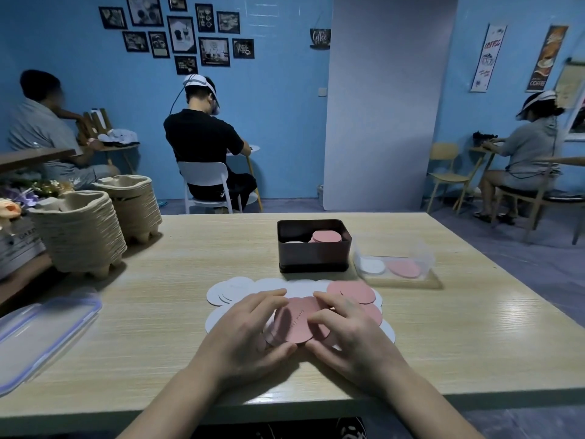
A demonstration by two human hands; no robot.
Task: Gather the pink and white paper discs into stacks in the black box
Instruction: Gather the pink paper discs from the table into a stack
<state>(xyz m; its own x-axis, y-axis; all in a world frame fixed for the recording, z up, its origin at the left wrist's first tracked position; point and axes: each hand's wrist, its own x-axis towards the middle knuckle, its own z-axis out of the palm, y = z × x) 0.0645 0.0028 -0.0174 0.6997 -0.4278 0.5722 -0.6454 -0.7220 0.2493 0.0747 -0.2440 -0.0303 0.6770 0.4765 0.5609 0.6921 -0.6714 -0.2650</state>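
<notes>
Loose white discs [221, 294] and pink discs [351, 291] lie spread on the wooden table [158, 327] in front of me. My left hand [250, 331] and my right hand [345, 334] cup a small bunch of pink discs [297, 321] between them, fingers curled round its edges. Behind the spread stands the black box [313, 259], holding a stack of pink discs [327, 236] and a low white stack [294, 242] at its left.
A clear plastic container [394, 264] with one white and one pink stack sits right of the box. Its clear lid [44, 334] lies at the left edge. Stacked pulp cup trays [79, 236] stand at the back left. Other people sit at tables beyond.
</notes>
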